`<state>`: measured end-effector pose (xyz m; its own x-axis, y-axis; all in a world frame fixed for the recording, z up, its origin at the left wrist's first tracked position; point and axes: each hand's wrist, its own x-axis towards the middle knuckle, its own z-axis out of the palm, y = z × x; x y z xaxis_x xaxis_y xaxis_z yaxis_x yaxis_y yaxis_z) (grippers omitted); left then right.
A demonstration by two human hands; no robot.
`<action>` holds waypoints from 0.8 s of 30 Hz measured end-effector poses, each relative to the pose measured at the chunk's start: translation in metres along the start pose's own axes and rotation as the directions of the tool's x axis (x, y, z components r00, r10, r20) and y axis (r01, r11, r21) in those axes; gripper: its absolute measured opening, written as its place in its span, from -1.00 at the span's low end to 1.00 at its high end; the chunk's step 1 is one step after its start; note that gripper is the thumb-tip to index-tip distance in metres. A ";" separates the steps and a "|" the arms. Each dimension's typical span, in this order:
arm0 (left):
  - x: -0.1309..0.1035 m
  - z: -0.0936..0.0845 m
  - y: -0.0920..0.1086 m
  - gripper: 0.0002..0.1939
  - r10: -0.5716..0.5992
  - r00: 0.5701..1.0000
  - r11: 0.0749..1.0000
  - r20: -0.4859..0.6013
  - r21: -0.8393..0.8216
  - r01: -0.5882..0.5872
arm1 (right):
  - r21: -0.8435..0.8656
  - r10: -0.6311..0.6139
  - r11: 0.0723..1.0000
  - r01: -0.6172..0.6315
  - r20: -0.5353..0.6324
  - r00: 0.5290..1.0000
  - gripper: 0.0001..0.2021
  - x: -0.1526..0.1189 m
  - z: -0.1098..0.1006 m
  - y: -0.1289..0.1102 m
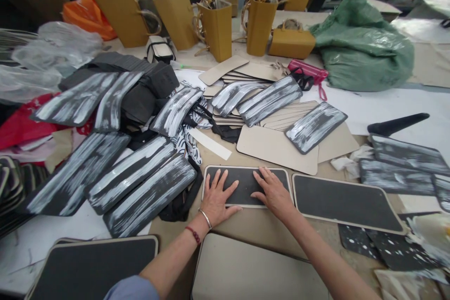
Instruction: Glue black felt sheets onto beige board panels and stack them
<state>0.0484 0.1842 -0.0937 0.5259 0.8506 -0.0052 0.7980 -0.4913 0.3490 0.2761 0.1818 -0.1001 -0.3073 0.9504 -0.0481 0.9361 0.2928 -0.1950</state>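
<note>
Both of my hands rest on a black rectangular panel with a beige border [244,187] lying flat on the table. My left hand [218,199] has its fingers spread over the panel's left part, its thumb near the front edge. On the right part, my right hand [274,192] lies with its fingers apart. A second bordered black panel [344,202] lies just to the right. Nearer to me is a plain beige panel [253,269], between my forearms. Several dark pieces streaked with white glue-like coating surround the work spot, such as a coated piece [151,194] at left.
A stack of bordered black panels [94,267] stands front left. Beige panels [277,147] are piled behind my hands, with coated pieces on top. Mustard-coloured bags [214,28] line the back, beside a green plastic sack [365,47]. A black-handled tool [397,124] lies at right.
</note>
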 end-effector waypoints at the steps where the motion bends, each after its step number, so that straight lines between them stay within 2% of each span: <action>1: 0.000 0.001 0.000 -0.31 -0.002 1.000 1.000 -0.002 -0.004 0.002 | 0.003 0.004 1.000 -0.004 0.004 1.000 -0.43 -0.001 0.000 0.000; 16: 0.000 0.001 -0.001 -0.34 -0.004 1.000 1.000 -0.003 -0.002 0.004 | 0.082 0.033 0.996 -0.032 -0.012 0.999 -0.43 -0.002 0.008 0.002; 21: -0.002 0.005 -0.002 -0.36 0.019 1.000 0.999 -0.012 0.046 -0.019 | 0.086 0.120 0.989 -0.118 -0.011 0.993 -0.42 -0.005 0.003 -0.014; 24: 0.000 0.008 -0.002 -0.36 0.029 1.000 0.998 -0.006 0.058 -0.029 | 0.114 0.192 0.976 -0.187 -0.040 0.981 -0.49 -0.013 -0.002 -0.019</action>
<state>0.0487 0.1834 -0.1017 0.5469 0.8371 0.0108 0.7983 -0.5254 0.2944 0.2630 0.1640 -0.0935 -0.1144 0.9924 -0.0451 0.9512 0.0963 -0.2932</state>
